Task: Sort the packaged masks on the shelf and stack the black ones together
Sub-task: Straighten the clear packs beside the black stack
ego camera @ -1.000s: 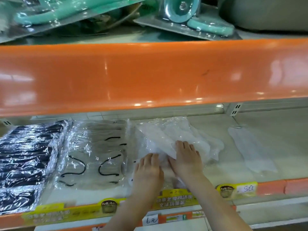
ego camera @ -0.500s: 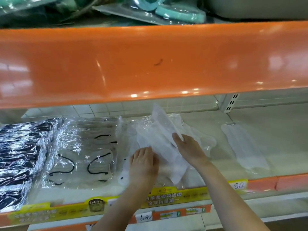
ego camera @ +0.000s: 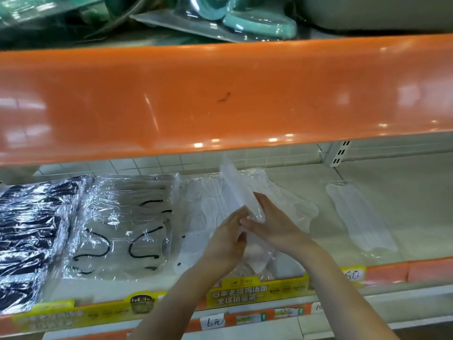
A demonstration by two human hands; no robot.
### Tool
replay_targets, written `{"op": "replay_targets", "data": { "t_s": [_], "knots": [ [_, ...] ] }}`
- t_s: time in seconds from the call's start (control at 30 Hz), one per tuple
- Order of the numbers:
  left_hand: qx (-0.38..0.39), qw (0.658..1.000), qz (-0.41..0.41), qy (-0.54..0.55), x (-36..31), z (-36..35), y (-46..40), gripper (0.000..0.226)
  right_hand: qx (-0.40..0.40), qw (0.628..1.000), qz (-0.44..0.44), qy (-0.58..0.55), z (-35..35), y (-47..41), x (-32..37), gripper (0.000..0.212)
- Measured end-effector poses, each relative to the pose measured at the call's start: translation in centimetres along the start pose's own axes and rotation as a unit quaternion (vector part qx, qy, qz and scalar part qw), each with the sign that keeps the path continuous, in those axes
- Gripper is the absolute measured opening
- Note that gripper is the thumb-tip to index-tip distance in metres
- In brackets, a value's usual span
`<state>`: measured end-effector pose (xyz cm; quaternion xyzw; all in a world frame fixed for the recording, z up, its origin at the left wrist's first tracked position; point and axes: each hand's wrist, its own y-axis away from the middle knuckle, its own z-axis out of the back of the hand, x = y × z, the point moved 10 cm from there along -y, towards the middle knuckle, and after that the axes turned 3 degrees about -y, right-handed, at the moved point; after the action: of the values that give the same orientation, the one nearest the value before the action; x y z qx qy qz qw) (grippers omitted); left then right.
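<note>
Black packaged masks (ego camera: 29, 231) lie stacked at the far left of the lower shelf. Beside them sits a pile of clear-wrapped white masks with black ear loops (ego camera: 122, 224). In the middle is a loose heap of white packaged masks (ego camera: 213, 204). My left hand (ego camera: 226, 241) and my right hand (ego camera: 267, 222) meet over this heap, and both grip one white packaged mask (ego camera: 236, 187) that stands tilted up on edge. One more white packaged mask (ego camera: 358, 217) lies alone to the right.
The orange front of the upper shelf (ego camera: 220, 99) hangs low over the work area. Teal packaged goods (ego camera: 257, 23) lie on top of it. Yellow price strips (ego camera: 257, 290) run along the lower shelf's front edge. Bare shelf surface (ego camera: 411, 192) extends to the right.
Both hands lay flat on the white heap a second ago. They have since come together and lifted one white packaged mask up on edge. The camera shifted a little.
</note>
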<state>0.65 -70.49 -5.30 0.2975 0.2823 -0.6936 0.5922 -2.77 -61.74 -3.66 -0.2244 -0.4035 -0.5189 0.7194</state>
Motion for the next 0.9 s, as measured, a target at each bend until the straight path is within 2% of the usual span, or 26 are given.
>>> {"op": "replay_targets", "data": {
  "t_s": [0.1,0.13,0.2,0.27,0.37,0.53,0.6,0.8,0.83,0.9],
  "knots": [
    [-0.009,0.99,0.02,-0.139,1.7,0.3,-0.4,0.05,-0.095,0.991,-0.035,0.083,2.5,-0.1,-1.0,0.03],
    [0.002,0.983,0.047,-0.178,2.3,0.3,-0.3,0.054,-0.144,0.986,-0.036,0.073,3.7,0.2,-1.0,0.025],
    [0.049,0.97,0.075,-0.226,3.1,-0.3,0.2,0.076,-0.218,0.976,-0.02,0.007,5.8,1.1,-0.6,0.02],
    [0.086,0.959,0.064,-0.263,3.0,-1.1,0.7,0.094,-0.234,0.972,0.009,-0.021,6.9,1.7,0.0,0.023],
    [0.078,0.95,0.07,-0.293,3.0,-0.9,0.7,0.101,-0.209,0.978,0.024,-0.012,7.0,1.7,0.4,0.021],
    [0.024,0.963,0.075,-0.258,2.3,0.4,-0.2,0.075,-0.234,0.969,0.006,0.075,7.0,1.9,-0.9,0.034],
    [0.002,0.973,0.076,-0.218,1.9,0.9,-0.5,0.062,-0.221,0.97,-0.01,0.1,6.5,1.6,-1.7,0.037],
    [-0.076,0.987,0.131,-0.052,1.4,2.1,-0.7,0.044,-0.13,0.983,-0.023,0.129,3.4,1.5,-2.8,0.036],
    [-0.089,0.987,0.127,-0.038,1.3,2.3,-0.9,0.036,-0.094,0.986,-0.019,0.139,2.7,1.6,-2.6,0.038],
    [-0.123,0.984,0.126,0.007,1.4,2.8,-1.2,0.014,0.003,0.983,-0.023,0.181,0.6,1.9,-2.2,0.056]
  ]
}}
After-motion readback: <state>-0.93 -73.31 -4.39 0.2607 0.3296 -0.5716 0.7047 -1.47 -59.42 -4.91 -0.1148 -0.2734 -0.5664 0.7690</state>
